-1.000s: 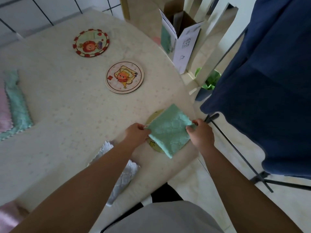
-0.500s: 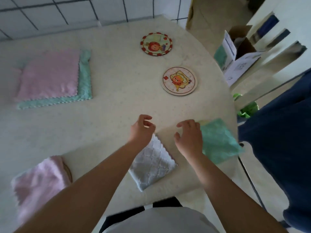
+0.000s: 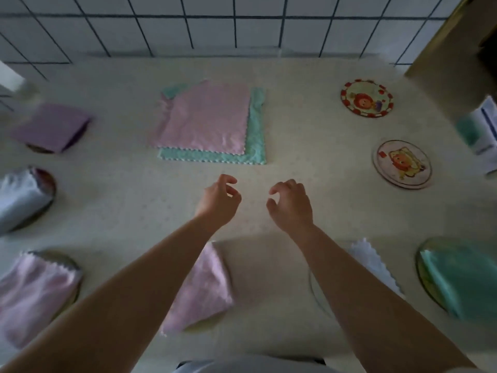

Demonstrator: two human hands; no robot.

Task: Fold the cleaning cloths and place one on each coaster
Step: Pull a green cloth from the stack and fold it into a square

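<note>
Head view, looking down on a pale speckled table (image 3: pixel 309 125) set against a white tiled wall (image 3: pixel 209 22).

Hands: left hand (image 3: pixel 219 201) and right hand (image 3: pixel 291 205), both above bare table near the middle, a gap between them. Fingers of each loosely curled, holding nothing, touching no cloth.

Unfolded stock: pink cloth (image 3: pixel 207 118) lying flat on a teal cloth (image 3: pixel 256 130), whose edges show at the right and near sides. The stack sits just beyond the hands.

Uncovered coasters, far right: red-rimmed coaster (image 3: pixel 367 98) and, nearer, plain-rimmed coaster (image 3: pixel 403 164), each with a cartoon print, well apart from the stack.

Covered coasters, folded cloth on each:
- purple cloth (image 3: pixel 49 127), far left, dark rim showing under it;
- blue-grey cloth (image 3: pixel 18 200), left edge;
- pale pink cloth (image 3: pixel 32 289), near left;
- folded pink cloth (image 3: pixel 204 281), between the forearms, partly hidden by the left arm;
- white cloth (image 3: pixel 373 262), partly hidden by the right arm;
- folded teal cloth (image 3: pixel 462 281), near right, blurred.

Box (image 3: pixel 484 130), white, cut off at the right edge.
</note>
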